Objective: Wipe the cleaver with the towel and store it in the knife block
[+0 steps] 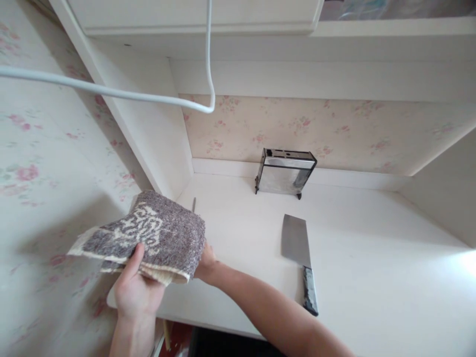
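Observation:
A folded grey-brown towel with a cream pattern and cream edges is raised over the left end of the white desk top. My left hand grips its lower edge, thumb on top and fingers underneath. Behind the towel's right side is my right hand, its fingers hidden by the cloth. Past the towel's upper edge shows the tip of a thin grey object; the rest of it is covered. To the right of my right forearm lies a cleaver, blade toward the wall, its dark handle toward me.
A silver toaster-like metal box with black edges stands near the back wall. A white cable hangs across the upper left. The white desk top sits below a cabinet, with a side panel and flowered wall at left.

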Action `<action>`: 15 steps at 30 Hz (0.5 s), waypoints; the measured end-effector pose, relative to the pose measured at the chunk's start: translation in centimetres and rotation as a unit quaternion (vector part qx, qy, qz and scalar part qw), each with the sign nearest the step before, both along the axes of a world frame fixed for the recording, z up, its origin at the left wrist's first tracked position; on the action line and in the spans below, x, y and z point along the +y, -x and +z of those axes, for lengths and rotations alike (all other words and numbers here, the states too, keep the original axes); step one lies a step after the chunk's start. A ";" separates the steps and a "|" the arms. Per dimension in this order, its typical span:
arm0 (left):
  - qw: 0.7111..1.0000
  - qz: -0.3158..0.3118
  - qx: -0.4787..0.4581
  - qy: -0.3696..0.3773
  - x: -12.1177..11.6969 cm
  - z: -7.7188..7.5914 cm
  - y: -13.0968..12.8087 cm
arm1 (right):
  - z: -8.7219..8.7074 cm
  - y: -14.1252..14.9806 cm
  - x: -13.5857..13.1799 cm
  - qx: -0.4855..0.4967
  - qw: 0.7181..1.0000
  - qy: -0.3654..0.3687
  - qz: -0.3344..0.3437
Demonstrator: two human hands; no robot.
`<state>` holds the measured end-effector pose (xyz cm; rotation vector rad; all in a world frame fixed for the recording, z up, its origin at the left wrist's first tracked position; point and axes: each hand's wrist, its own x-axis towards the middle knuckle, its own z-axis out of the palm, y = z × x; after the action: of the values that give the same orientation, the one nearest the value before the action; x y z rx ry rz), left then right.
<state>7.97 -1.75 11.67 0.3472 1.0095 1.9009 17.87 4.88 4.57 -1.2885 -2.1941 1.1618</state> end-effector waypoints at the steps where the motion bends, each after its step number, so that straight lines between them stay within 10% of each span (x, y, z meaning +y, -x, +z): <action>1: 1.000 0.001 -0.002 0.001 0.0 -0.1 0.2 | -0.2 -0.6 0.3 0.000 0.999 0.016 -0.032; 9: 0.996 -0.022 -0.069 0.060 1.0 -1.4 0.0 | 0.3 -9.1 -1.0 0.138 0.954 0.100 -0.245; 15: 0.976 -0.166 -0.106 0.095 2.0 -3.3 -3.7 | 2.5 -13.3 -6.5 0.286 0.931 0.032 -0.226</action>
<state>11.63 0.26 8.36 0.1836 0.9175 1.4939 31.13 -1.64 7.07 -1.1951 -1.3660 1.2232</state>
